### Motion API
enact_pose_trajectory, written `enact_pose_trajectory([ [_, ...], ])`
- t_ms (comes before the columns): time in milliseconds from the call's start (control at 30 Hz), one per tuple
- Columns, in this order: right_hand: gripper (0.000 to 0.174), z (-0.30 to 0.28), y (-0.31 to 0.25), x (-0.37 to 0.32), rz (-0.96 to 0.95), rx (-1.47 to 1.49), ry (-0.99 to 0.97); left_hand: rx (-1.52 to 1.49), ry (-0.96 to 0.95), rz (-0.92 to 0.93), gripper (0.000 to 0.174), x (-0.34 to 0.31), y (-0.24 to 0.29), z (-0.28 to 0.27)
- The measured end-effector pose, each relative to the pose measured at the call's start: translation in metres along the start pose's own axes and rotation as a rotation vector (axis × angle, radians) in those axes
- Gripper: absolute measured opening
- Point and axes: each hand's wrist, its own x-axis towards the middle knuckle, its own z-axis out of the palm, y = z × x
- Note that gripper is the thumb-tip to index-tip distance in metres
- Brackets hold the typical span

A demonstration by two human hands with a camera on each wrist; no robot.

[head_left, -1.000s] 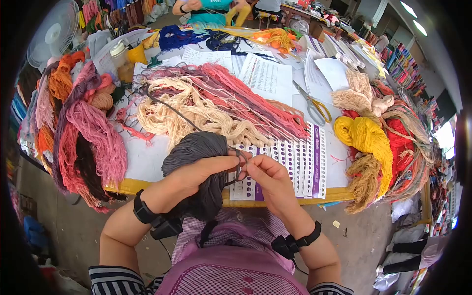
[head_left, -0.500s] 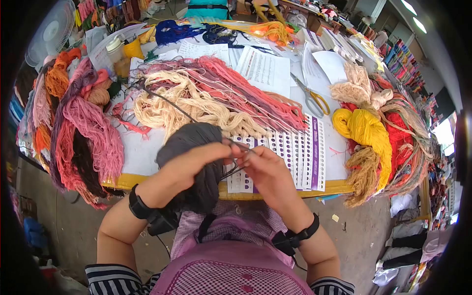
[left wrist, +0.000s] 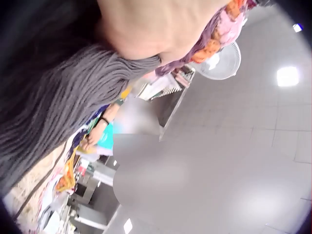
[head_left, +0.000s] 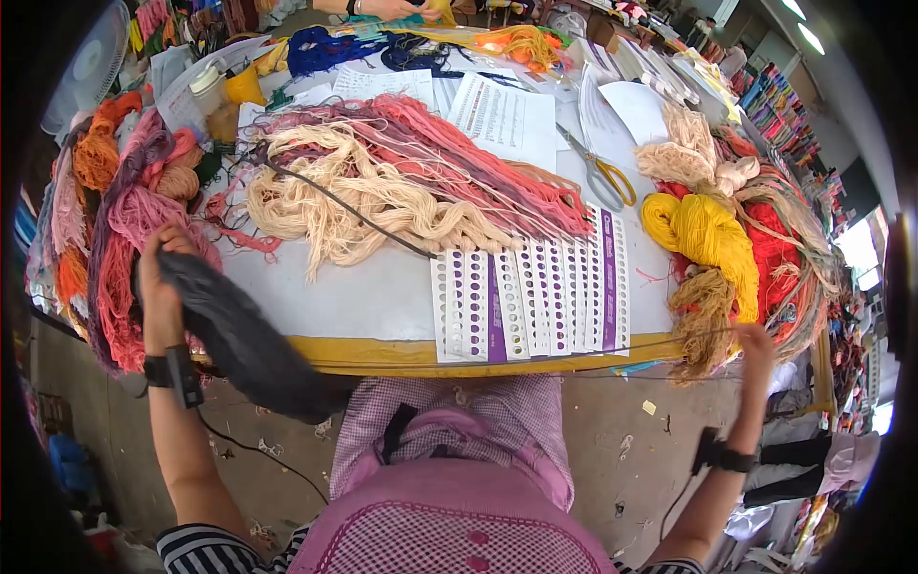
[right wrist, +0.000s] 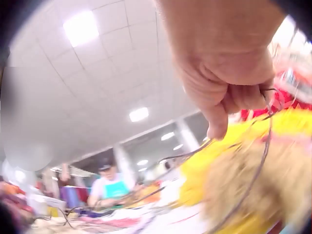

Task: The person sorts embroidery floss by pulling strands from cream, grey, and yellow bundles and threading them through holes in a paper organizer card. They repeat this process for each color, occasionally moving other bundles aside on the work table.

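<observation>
My left hand [head_left: 161, 287] grips one end of a dark grey yarn skein [head_left: 244, 335] at the table's left front. The skein hangs slantwise past the table edge, blurred in the head view. Far out to the right, my right hand [head_left: 755, 354] has its fingers curled on thin grey strands [right wrist: 267, 146]. Those strands stretch low across the table's front edge between the hands. In the left wrist view the skein's strands [left wrist: 73, 92] bunch together under the hand. Beside the right hand lie a yellow skein [head_left: 712, 244] and a tan skein [head_left: 706, 325].
Cream yarn [head_left: 325, 210] and pink-purple strands [head_left: 459, 177] cover the table's middle. Punched cards [head_left: 526, 301] lie at the front edge, scissors [head_left: 612, 182] farther back. Pink and orange skeins [head_left: 115, 220] drape over the left side. A person [right wrist: 114, 185] sits across the table.
The hands were together at the table's front middle and have spread wide apart. The left carried the grey skein leftward; the right drew grey strands out to the right.
</observation>
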Motion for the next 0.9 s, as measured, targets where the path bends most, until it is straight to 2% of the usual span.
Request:
enact_pose_trajectory([
  [33, 0.012, -0.038, 0.000, 0.004, 0.012, -0.165, 0.129, 0.024, -0.107, -0.046, 0.026, -0.007, 0.016, -0.005],
  [67, 0.015, -0.066, 0.019, 0.007, 0.030, -0.305, 0.355, 0.046, -0.215, -0.090, 0.033, -0.015, 0.028, -0.001],
  [100, 0.017, -0.083, 0.012, 0.009, 0.111, -0.448, 0.446, 0.002, -0.408, -0.124, 0.038, -0.016, 0.024, 0.014],
  [133, 0.020, -0.101, 0.035, 0.021, 0.009, -0.465, 0.456, -0.002, -0.407, -0.122, 0.038, -0.063, -0.021, 0.041],
  [167, 0.020, -0.085, 0.010, 0.028, -0.088, -0.167, 0.556, 0.268, -0.221, 0.225, 0.040, -0.059, -0.045, 0.082],
  [200, 0.020, -0.056, -0.037, 0.030, -0.179, 0.137, 0.642, 0.538, -0.019, 0.566, 0.041, -0.058, -0.113, 0.155],
  [233, 0.020, -0.041, -0.066, 0.027, -0.171, 0.203, 0.542, 0.540, -0.013, 0.566, 0.041, -0.057, -0.125, 0.161],
  [267, 0.020, -0.021, -0.098, 0.023, -0.165, 0.269, 0.444, 0.602, -0.035, 0.320, 0.034, -0.052, -0.134, 0.163],
  [300, 0.013, 0.040, -0.160, 0.015, -0.343, 0.184, 0.249, 0.657, -0.057, 0.073, 0.028, -0.047, -0.144, 0.162],
  [333, 0.009, 0.079, -0.201, 0.003, -0.242, 0.273, 0.082, 0.704, -0.080, -0.177, 0.021, -0.042, -0.156, 0.163],
  [367, 0.008, 0.113, -0.228, -0.009, -0.275, 0.225, -0.047, 0.724, -0.102, -0.290, 0.018, -0.038, -0.177, 0.168],
  [400, 0.008, 0.148, -0.256, -0.025, -0.303, 0.445, -0.210, 0.743, -0.124, -0.405, 0.016, -0.034, -0.199, 0.173],
  [433, 0.009, 0.183, -0.271, -0.039, -0.338, 0.561, -0.331, 0.761, -0.118, -0.460, 0.017, -0.034, -0.217, 0.178],
  [500, 0.012, 0.217, -0.314, -0.066, -0.388, 0.596, -0.553, 0.785, -0.143, -0.565, 0.021, -0.032, -0.243, 0.180],
  [533, 0.009, 0.230, -0.323, -0.072, -0.214, 0.566, -0.663, 0.788, -0.171, -0.613, 0.024, -0.029, -0.253, 0.176],
  [567, 0.011, 0.238, -0.324, -0.069, -0.206, 0.467, -0.761, 0.813, -0.164, -0.662, 0.028, -0.025, -0.260, 0.170],
  [733, 0.010, 0.260, -0.314, -0.055, -0.038, 0.602, -0.685, 0.892, -0.041, -0.767, 0.028, -0.018, -0.279, 0.146],
  [833, 0.009, 0.267, -0.319, -0.056, -0.107, 0.460, -0.613, 0.812, -0.025, -0.782, 0.021, -0.015, -0.284, 0.139],
  [900, 0.010, 0.275, -0.318, -0.060, -0.326, 0.327, -0.437, 0.810, -0.037, -0.759, 0.020, -0.016, -0.287, 0.137],
])
